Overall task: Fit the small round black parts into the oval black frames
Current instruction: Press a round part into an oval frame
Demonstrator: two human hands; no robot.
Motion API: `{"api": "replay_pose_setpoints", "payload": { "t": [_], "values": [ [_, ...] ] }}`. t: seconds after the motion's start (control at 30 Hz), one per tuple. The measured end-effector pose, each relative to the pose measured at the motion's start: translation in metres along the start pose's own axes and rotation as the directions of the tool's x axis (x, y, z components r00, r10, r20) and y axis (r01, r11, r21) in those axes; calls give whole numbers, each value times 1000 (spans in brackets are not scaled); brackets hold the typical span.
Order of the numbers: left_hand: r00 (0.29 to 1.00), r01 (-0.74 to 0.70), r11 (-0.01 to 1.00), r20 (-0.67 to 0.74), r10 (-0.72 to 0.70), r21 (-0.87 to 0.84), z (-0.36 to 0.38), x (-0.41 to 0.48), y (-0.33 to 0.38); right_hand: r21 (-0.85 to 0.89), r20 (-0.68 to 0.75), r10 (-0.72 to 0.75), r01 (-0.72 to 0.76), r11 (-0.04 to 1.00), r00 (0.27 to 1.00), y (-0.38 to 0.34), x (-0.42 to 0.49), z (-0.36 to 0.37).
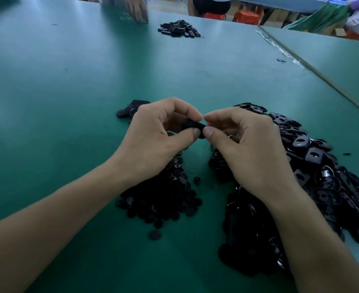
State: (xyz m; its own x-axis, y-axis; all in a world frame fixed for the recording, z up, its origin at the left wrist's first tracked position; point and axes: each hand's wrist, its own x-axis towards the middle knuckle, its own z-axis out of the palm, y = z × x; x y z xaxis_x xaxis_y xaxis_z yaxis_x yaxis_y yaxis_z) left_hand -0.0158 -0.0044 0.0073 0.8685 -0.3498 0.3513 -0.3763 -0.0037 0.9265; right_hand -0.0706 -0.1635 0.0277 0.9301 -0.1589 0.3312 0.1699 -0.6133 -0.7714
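Above the green table (68, 102), my left hand (159, 136) and my right hand (244, 144) meet at the fingertips and both pinch one black frame (192, 125) between thumbs and forefingers. Whether a round part sits in it is hidden by my fingers. A heap of small round black parts (163, 199) lies under my left wrist. A larger heap of black frames with holes (313, 166) spreads to the right, partly under my right forearm. A few black pieces (130, 109) lie just beyond my left hand.
Another person's hand (137, 9) rests at the table's far edge, near a second small heap of black pieces (178, 28). A seam strip (313, 70) runs diagonally at the right. Red stools (246, 16) stand beyond the table.
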Motion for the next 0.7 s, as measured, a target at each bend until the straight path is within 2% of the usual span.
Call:
{"api": "replay_pose_setpoints", "payload": {
  "t": [0.07, 0.2, 0.7],
  "values": [
    [999, 28, 997, 38, -26, -69, -2, 0, 0, 86, 47, 16, -20, 996, 999, 1, 1, 0],
    [996, 78, 990, 59, -71, -117, -4, 1, 0, 143, 55, 16, -24, 989, 998, 4, 2, -1],
    [989, 136, 980, 74, -127, -144, -6, 2, 1, 150, 50, 4, -12, 989, 999, 7, 1, -3]
  ]
}}
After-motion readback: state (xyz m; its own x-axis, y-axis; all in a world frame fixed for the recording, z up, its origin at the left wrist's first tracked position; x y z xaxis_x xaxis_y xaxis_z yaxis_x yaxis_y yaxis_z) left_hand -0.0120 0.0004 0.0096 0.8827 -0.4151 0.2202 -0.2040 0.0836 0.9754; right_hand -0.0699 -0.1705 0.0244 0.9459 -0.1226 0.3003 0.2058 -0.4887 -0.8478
